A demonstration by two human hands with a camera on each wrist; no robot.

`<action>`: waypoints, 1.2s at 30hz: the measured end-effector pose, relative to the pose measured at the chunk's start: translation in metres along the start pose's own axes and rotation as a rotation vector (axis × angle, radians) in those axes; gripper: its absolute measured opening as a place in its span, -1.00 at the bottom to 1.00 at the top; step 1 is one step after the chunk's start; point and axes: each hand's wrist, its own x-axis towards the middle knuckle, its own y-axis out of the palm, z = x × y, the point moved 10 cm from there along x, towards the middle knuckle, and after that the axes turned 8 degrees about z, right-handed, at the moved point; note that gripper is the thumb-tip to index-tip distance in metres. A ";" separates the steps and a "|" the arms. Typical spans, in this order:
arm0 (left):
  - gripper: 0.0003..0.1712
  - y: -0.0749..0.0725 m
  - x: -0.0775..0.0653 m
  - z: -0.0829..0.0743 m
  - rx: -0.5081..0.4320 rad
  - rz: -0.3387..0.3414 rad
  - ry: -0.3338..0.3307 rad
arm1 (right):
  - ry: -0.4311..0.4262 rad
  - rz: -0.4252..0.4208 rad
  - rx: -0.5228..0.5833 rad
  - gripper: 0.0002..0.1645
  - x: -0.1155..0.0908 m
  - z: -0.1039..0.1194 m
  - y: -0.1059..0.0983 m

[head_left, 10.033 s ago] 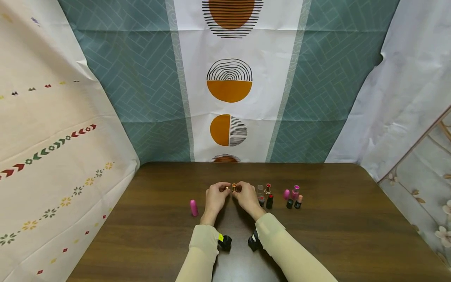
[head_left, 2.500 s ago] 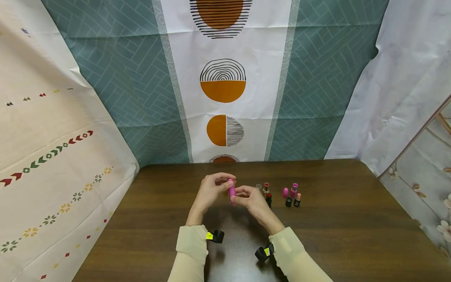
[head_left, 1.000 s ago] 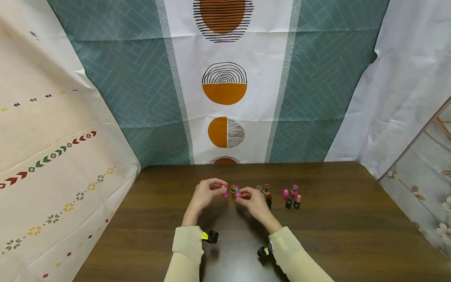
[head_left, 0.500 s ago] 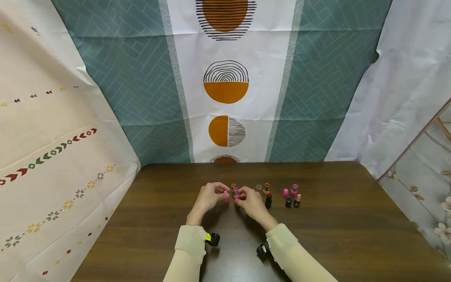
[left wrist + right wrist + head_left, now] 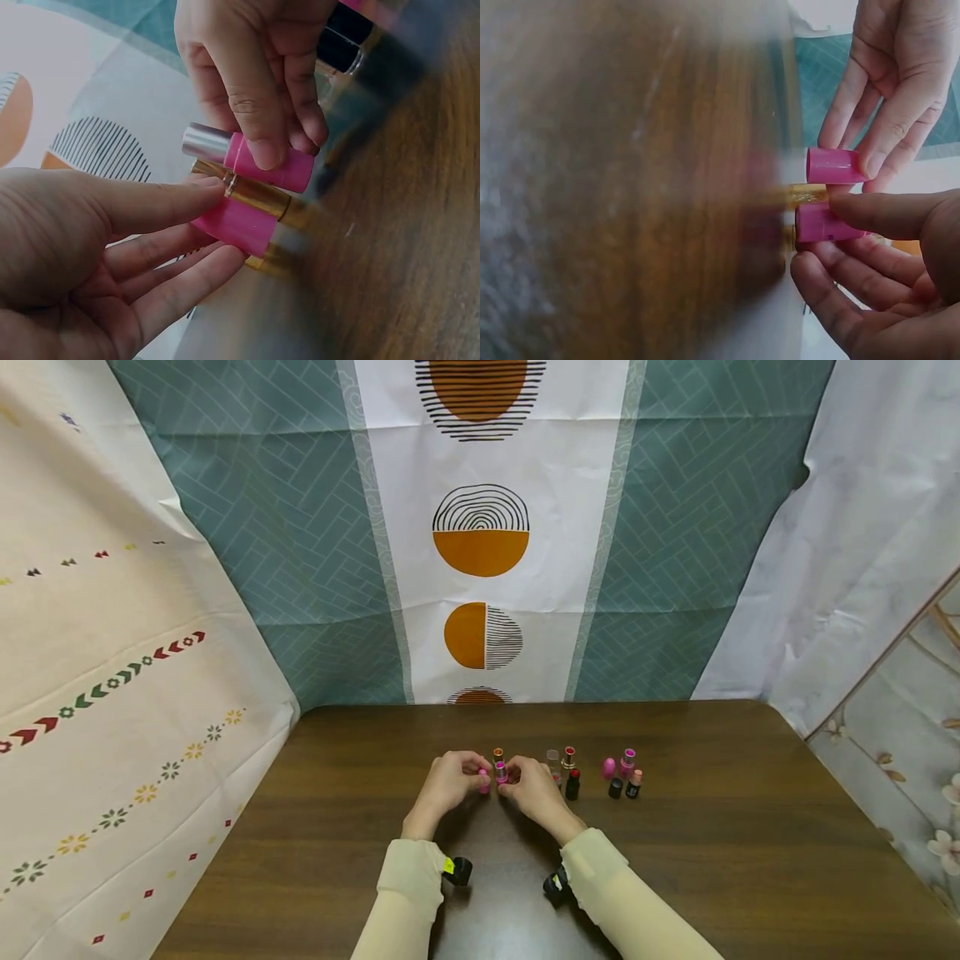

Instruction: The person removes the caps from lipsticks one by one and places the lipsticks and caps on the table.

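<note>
My left hand pinches a pink lipstick cap between thumb and fingers. Just to its right, my right hand holds the uncapped pink lipstick by its base, its silver collar pointing up. Both pieces are upright and low over the table, a small gap between them; whether they touch the wood I cannot tell. Right behind them stands an open gold lipstick. Gold parts also show behind the pink pieces in the right wrist view, partly hidden by fingers.
Right of my right hand stand a clear cap, a gold lipstick with red tip and a black one with red tip. Farther right are a pink cap, pink lipstick, black cap and peach-tipped lipstick.
The pink lipstick, lying whole at the left ten seconds ago, was picked up and its cap pulled off. Both hands have since lowered the two pieces in front of the gold lipstick.
</note>
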 end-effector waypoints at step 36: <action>-0.84 -0.021 -0.007 -0.006 -0.003 -0.076 0.020 | 0.021 -0.016 0.033 -0.54 -0.006 0.000 -0.003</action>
